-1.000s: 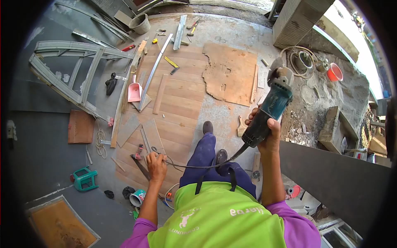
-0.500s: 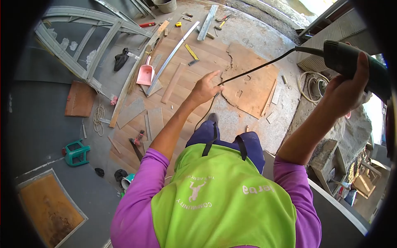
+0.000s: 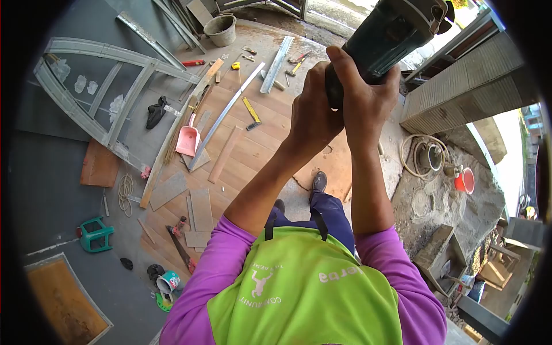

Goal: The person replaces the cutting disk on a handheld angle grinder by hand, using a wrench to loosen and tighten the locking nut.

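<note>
A dark green power tool, by its shape an angle grinder (image 3: 385,37), is raised in front of me at the top of the view. My right hand (image 3: 368,103) is wrapped round its body, thumb along the near side. Close beside it, my left hand (image 3: 316,106) is closed at the tool's rear end, where the cord joins; the cord itself is hidden. Below my hands, partly covered by my forearms, lies a brown board (image 3: 322,161) on the floor.
Wood-look tiles (image 3: 253,155) cover the floor, with a pink dustpan (image 3: 187,140), a long metal strip (image 3: 230,112) and a yellow-handled square (image 3: 250,112). A bucket (image 3: 221,30) stands at the back. Right are a coiled hose (image 3: 411,152) and sand (image 3: 414,201); left, a green stool (image 3: 96,234).
The angle grinder has swung from the far right toward the middle and up. My left hand has left the cord's middle and closed at the tool's rear. My view has shifted.
</note>
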`<state>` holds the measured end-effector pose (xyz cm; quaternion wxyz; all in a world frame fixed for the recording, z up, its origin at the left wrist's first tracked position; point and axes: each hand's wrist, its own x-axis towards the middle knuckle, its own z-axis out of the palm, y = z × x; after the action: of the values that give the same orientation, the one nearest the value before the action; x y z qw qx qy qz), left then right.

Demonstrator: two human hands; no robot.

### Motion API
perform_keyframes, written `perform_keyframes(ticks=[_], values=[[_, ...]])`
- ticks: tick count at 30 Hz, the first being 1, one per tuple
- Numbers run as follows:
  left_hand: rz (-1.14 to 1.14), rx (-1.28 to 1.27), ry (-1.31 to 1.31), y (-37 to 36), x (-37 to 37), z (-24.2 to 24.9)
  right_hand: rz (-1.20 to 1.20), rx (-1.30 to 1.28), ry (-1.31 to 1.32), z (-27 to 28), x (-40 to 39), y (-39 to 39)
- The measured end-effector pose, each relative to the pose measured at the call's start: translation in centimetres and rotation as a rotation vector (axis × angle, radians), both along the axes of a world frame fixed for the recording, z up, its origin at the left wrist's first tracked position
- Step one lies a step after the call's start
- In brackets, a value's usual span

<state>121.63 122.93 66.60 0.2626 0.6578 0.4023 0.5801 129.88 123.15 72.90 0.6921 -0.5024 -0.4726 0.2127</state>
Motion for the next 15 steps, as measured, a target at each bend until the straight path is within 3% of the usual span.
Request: perform_keyframes(ticks=[3, 5, 6, 7, 9, 10, 11, 12, 13, 15], values=[[-0.223, -0.015, -0.205, 4.9, -0.4, -0.6, 0.328, 0.051, 0.2, 0.3, 2.8, 3.4], [-0.712, -0.602, -0.396, 5.5, -3.1, 4.3, 0.662, -0.013, 0.248, -0.4, 6.7, 7.1], [-0.862, -0.707, -0.53, 7.0, -3.1, 3.1, 1.01, -0.066, 0.361, -1.5, 8.5, 9.6], [-1.012, -0.697, -0.606, 8.1, -2.6, 2.8, 1.18, -0.013, 0.439, -1.8, 8.0, 11.5], [-1.476, -0.84, -0.869, 10.9, -0.5, -0.3, 1.747, 0.106, 0.773, -5.4, 9.3, 16.9], [-1.485, -0.803, -0.87, 10.7, 0.8, -1.2, 2.03, 0.085, 0.898, -7.2, 10.0, 19.6], [-1.503, -0.75, -0.834, 11.4, 1.1, -1.0, 1.96, 0.108, 0.91, -6.5, 9.5, 19.9], [-1.233, -0.675, -0.58, 11.3, 0.5, 0.3, 1.888, 0.129, 0.919, -5.7, 9.0, 20.3], [-1.145, -0.613, -0.417, 10.8, -1.0, 0.6, 1.771, 0.094, 0.939, -5.3, 9.6, 20.3], [-0.77, -0.634, -0.317, 9.1, -4.2, -4.0, 1.533, 0.017, 0.958, -4.6, 10.6, 20.3]])
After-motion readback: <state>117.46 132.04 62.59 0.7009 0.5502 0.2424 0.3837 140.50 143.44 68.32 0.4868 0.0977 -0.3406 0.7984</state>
